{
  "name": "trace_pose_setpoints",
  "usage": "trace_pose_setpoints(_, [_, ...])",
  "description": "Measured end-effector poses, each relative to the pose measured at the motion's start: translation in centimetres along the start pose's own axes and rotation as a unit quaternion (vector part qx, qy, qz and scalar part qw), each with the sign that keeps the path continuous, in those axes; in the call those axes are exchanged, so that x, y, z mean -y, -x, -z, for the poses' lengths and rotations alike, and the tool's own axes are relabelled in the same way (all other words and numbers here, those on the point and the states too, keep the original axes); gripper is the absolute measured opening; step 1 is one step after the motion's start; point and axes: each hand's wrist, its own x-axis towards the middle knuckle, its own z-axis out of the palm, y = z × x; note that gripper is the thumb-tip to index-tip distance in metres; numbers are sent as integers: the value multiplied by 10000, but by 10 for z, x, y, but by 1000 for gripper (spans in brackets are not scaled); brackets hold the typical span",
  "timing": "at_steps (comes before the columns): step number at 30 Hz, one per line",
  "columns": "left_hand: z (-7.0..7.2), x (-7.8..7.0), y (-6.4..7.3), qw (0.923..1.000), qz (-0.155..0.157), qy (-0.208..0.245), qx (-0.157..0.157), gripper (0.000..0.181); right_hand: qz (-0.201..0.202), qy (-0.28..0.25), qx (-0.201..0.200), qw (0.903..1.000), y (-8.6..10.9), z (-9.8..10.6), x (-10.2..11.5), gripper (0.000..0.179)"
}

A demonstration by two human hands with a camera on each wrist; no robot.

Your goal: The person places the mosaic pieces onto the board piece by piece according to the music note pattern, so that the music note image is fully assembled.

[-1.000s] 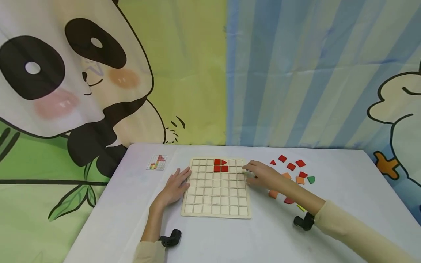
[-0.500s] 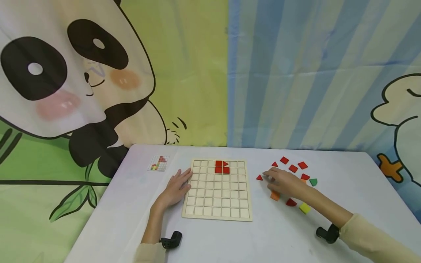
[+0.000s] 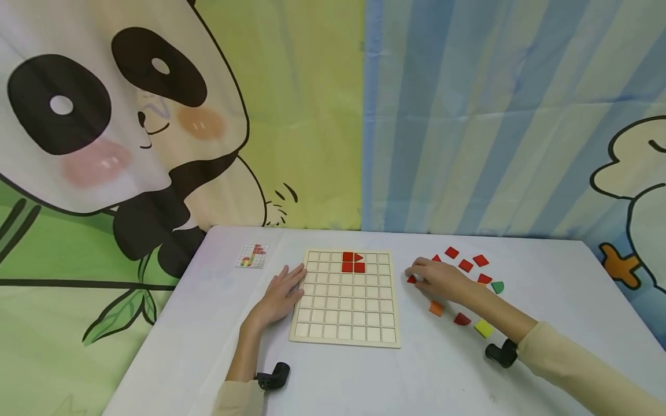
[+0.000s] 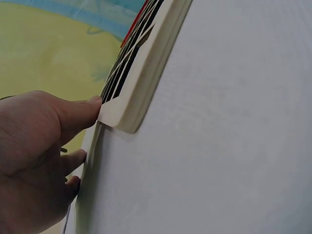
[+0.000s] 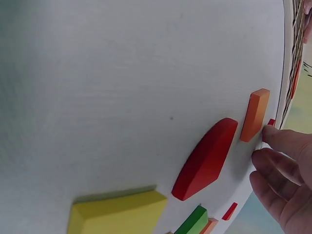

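My left hand (image 3: pixel 278 296) lies with extended fingers along the left edge of a pale wooden grid board (image 3: pixel 343 334). In the left wrist view the thumb (image 4: pixel 80 112) touches the board's corner. On the board sit several red squares (image 3: pixel 347 267) and one red triangle (image 3: pixel 358 257). To the board's right, my right hand (image 3: pixel 442 280) has its thumb and fingertips closed around a loose red triangle (image 3: pixel 411 279) at the table surface. The right wrist view shows the thumb (image 5: pixel 285 141) against a red piece (image 5: pixel 271 123), mostly hidden.
Loose pieces lie around the right hand: red squares (image 3: pixel 465 265), an orange square (image 3: pixel 436 308), a dark red rounded piece (image 3: pixel 461 319), a yellow piece (image 3: pixel 484 329) and a green one (image 3: pixel 498 287). A small pattern card (image 3: pixel 252 256) lies left of the board.
My right hand moved from the board's right edge out to the loose pieces, then back left onto the red triangle. The left hand stays at the board's edge.
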Motion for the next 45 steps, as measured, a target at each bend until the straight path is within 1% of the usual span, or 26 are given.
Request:
trace_pose_setpoints(4, [1,-1,0,10000,-2,10,20,53,146,107,-70,9998,-3,-1,0,17])
trace_pose_setpoints(7, [2,-2,0,10000,-39,12,-26,53,102,35,-116,9999,-6,-1,-2,10])
trace_pose_setpoints(11, [3,-2,1,9999,-85,12,-88,53,-73,-108,-149,9998,-7,-2,-4,9])
trace_pose_setpoints(16, [3,-1,2,10000,-3,-18,-6,53,-194,-333,-99,9992,-8,-4,-7,11])
trace_pose_setpoints(19, [3,-1,3,10000,5,-14,-31,53,-280,-625,-24,9976,-10,-5,-6,13])
trace_pose_setpoints(21, [2,0,4,10000,-16,1,-64,53,-302,-905,-81,9954,-11,-6,-5,12])
trace_pose_setpoints(23, [2,0,4,10000,-30,8,-87,53,-296,-1310,-217,9907,-14,-6,-4,11])
trace_pose_setpoints(24, [2,0,4,10000,-14,14,-75,53,-284,-1564,-298,9868,-16,-6,-2,9])
trace_pose_setpoints(26, [2,0,4,10000,-16,4,-63,53,-264,-2080,-461,9767,-20,-7,2,8])
trace_pose_setpoints(28, [1,-1,3,9999,-53,21,-86,53,-215,-2517,-518,9662,-26,-8,8,8])
trace_pose_setpoints(30, [1,-1,3,9999,-75,37,-106,53,-207,-2767,-531,9593,-33,-9,15,8])
trace_pose_setpoints(32, [0,-2,2,9998,-114,23,-137,53,-186,-2826,-548,9575,-40,-10,20,10])
trace_pose_setpoints(37, [-1,-1,0,9998,-144,-39,-117,52,-351,-2702,-669,9598,-61,-11,30,11])
trace_pose_setpoints(39, [-1,0,0,9998,-169,-15,-126,52,-373,-2680,-660,9604,-68,-12,32,11])
trace_pose_setpoints(43, [-1,1,-1,9997,-199,-3,-133,52,-294,-2561,-602,9643,-78,-15,35,10])
trace_pose_setpoints(45, [-1,1,-1,9997,-193,-13,-126,52,-326,-2443,-590,9673,-80,-16,37,9])
